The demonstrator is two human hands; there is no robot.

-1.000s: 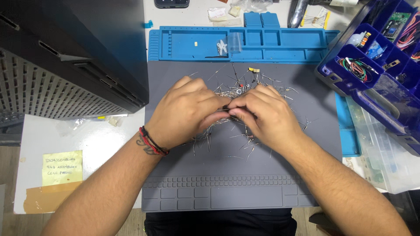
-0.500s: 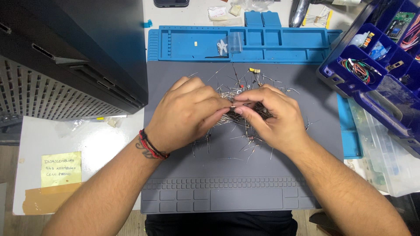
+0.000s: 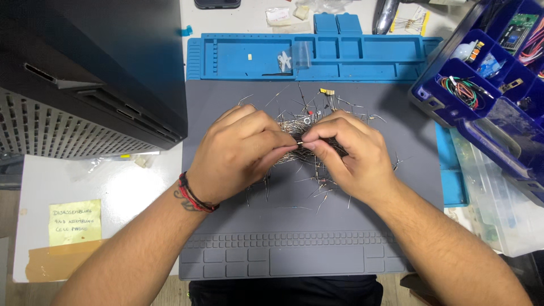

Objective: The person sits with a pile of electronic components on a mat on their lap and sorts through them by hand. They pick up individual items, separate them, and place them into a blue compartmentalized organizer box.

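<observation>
A heap of small wire-leaded components (image 3: pixel 309 116) lies spread over the middle of a grey work mat (image 3: pixel 283 226). Both my hands meet above the heap. My left hand (image 3: pixel 238 156), with a red and black wrist band, pinches one end of a thin wire-leaded component (image 3: pixel 300 143). My right hand (image 3: pixel 348 153) pinches its other end, thumb and forefinger closed on it. The two sets of fingertips nearly touch. Part of the heap is hidden beneath my hands.
A blue tray (image 3: pixel 317 54) with compartments borders the mat's far edge. A dark blue parts organiser (image 3: pixel 481 107) with wires and boards stands at the right. A large black case (image 3: pixel 85 73) fills the left. A yellow note (image 3: pixel 73 222) lies near left.
My hands have stayed over the heap, working the thin component between their fingertips. The right hand's fingers have drawn slightly nearer to the left hand's. The view has shifted a little.
</observation>
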